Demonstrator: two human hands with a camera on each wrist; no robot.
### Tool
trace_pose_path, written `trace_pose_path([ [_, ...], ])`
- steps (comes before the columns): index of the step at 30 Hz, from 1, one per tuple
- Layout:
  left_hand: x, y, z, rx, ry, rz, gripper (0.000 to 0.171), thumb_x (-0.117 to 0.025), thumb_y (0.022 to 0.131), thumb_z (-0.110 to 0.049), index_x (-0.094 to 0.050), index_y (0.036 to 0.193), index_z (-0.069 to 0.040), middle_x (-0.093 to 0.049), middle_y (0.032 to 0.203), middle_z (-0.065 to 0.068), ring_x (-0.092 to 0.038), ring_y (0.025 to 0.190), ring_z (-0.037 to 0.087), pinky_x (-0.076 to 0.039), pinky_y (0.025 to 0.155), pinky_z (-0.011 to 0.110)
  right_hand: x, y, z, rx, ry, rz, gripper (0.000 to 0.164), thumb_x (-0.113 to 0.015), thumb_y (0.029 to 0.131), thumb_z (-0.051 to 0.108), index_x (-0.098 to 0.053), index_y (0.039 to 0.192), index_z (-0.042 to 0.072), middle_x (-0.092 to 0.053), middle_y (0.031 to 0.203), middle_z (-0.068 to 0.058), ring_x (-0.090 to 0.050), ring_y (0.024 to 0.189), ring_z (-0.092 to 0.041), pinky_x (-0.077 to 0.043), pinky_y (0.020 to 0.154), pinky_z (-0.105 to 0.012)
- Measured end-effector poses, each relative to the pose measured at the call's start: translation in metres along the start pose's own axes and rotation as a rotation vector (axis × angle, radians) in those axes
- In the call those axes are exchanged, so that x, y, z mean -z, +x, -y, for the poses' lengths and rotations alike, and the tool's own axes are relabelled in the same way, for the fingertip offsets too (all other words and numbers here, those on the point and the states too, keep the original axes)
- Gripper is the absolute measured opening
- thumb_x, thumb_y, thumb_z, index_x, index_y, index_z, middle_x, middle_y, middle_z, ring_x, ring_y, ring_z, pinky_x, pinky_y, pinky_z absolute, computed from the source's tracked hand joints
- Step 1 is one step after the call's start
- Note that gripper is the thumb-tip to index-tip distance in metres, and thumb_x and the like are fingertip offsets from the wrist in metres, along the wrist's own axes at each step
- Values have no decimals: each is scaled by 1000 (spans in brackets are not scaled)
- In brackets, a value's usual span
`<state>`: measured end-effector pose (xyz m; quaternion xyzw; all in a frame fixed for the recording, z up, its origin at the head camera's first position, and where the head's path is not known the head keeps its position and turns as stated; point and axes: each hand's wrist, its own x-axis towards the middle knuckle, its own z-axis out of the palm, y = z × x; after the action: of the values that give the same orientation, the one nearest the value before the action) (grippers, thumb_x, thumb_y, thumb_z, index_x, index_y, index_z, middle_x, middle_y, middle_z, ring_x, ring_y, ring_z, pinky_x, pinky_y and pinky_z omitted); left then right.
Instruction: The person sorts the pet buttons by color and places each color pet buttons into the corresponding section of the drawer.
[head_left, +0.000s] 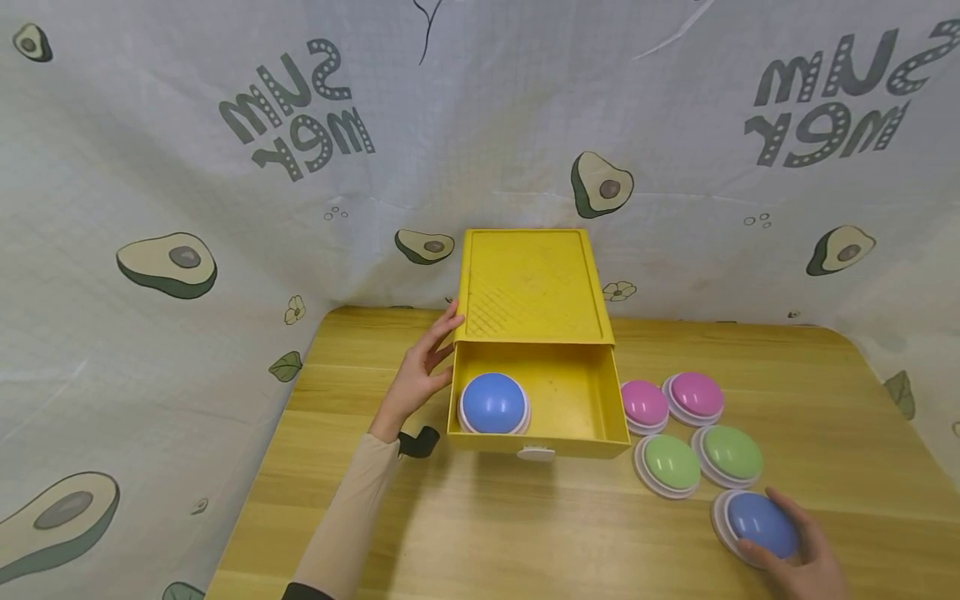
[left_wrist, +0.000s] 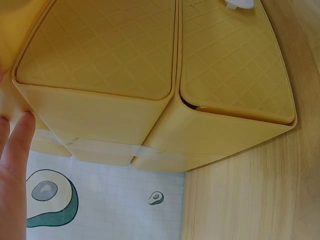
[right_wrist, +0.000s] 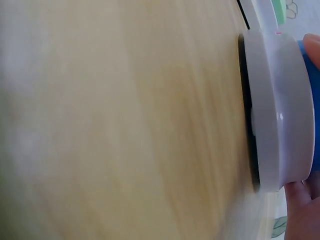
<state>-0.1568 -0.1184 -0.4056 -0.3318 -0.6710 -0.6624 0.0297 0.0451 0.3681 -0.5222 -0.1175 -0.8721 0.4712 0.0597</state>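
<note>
A yellow drawer box [head_left: 536, 283] stands near the back of the table with its top drawer [head_left: 577, 400] pulled out. In the drawer's left half lies a blue dome button [head_left: 492, 403] on a white round base. My left hand [head_left: 420, 371] rests against the box's left side, its fingers extended along the wall; in the left wrist view its fingers [left_wrist: 17, 142] touch the yellow side. At the lower right, my right hand [head_left: 806, 554] grips another blue dome button [head_left: 761, 523] between thumb and fingers. Its white base [right_wrist: 280, 115] shows side-on in the right wrist view.
Right of the drawer lie two pink dome buttons [head_left: 697, 394] and two green ones [head_left: 671, 462], all on white bases. A white knob [head_left: 536, 454] sticks out from the drawer front. Behind the wooden table [head_left: 600, 525] hangs an avocado-print cloth [head_left: 480, 125].
</note>
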Motion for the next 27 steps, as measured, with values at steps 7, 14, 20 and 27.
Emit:
trace_pose_path([
  [7,1,-1,4,13,0,0,67,-49,78,29,-36,140,7,-16,157,16,-23,141,30,-31,106,51,-1,-2,4,-42,63,-44,80,-70,86,2,-30,151,26,-33,127,33,-27,117,14,-24,87,1],
  [14,0,0,1,-1,2,-1,65,-49,79,29,-36,139,8,-16,156,20,-23,140,33,-31,105,54,2,6,26,155,461,-51,78,-60,76,-26,-42,144,9,-49,134,17,-40,119,6,-30,91,-5],
  [20,0,0,-1,4,-2,-2,64,-49,78,29,-35,138,11,-16,156,20,-23,140,33,-31,105,54,9,14,61,277,592,6,77,-53,73,-34,-38,142,-4,-51,137,5,-42,123,-3,-30,95,-9],
  [27,1,0,2,-1,-8,-1,68,-49,77,30,-37,140,5,-16,156,19,-23,140,33,-31,105,53,15,21,106,354,601,54,76,-50,73,-36,-32,142,-10,-47,141,-4,-37,131,-9,-31,99,-12],
])
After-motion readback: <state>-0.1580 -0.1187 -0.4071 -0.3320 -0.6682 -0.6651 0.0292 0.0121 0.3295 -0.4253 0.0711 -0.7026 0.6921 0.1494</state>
